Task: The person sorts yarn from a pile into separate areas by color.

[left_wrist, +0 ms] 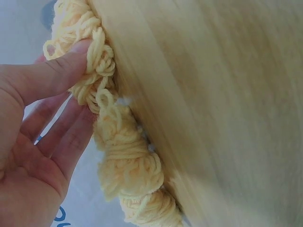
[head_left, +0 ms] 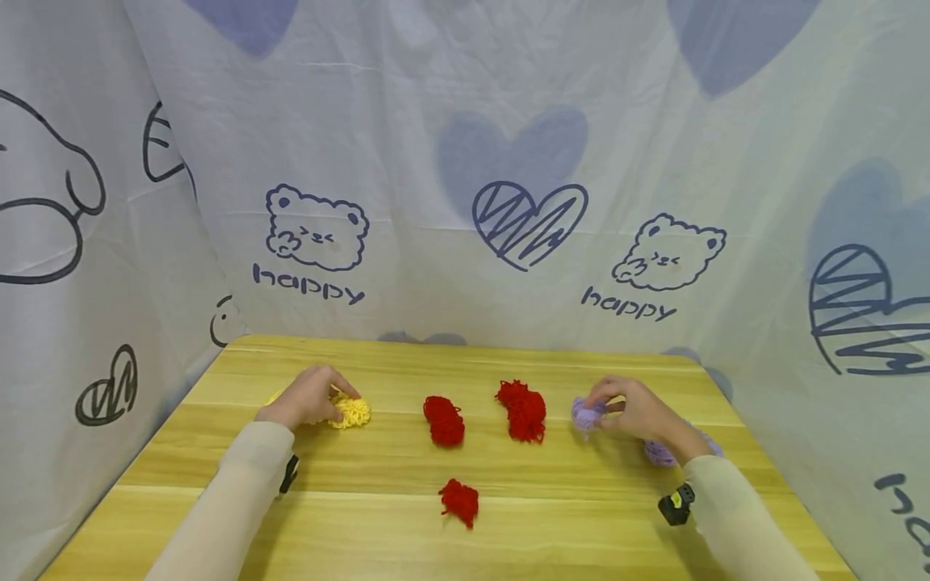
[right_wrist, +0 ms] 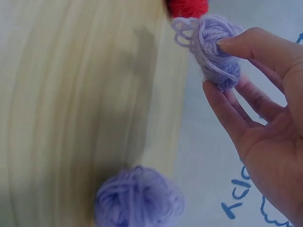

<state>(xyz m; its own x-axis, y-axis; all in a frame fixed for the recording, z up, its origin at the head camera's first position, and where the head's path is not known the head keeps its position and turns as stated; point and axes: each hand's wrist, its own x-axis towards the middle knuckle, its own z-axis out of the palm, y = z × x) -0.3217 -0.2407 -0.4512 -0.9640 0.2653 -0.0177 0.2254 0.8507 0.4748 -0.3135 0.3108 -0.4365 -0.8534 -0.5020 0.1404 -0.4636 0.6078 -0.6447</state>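
Observation:
My left hand [head_left: 308, 397] pinches a fluffy yellow yarn bundle [head_left: 353, 412] at the left of the table. In the left wrist view the thumb presses on its loops, and more yellow yarn [left_wrist: 128, 156] lies beside it, mostly hidden by the hand in the head view. On the right side, a small lilac yarn ball [right_wrist: 218, 54] is gripped between the thumb and fingers of my right hand [head_left: 634, 410], held up off the wood. A second lilac yarn ball [right_wrist: 139, 198] lies on the table under the right wrist.
Between the hands are two red yarn bundles [head_left: 445, 421] [head_left: 525, 411], and a smaller red one [head_left: 460, 502] lies nearer the front. They rest on a wooden table [head_left: 538, 524]. A white printed cloth [head_left: 407, 266] hangs behind and along both sides.

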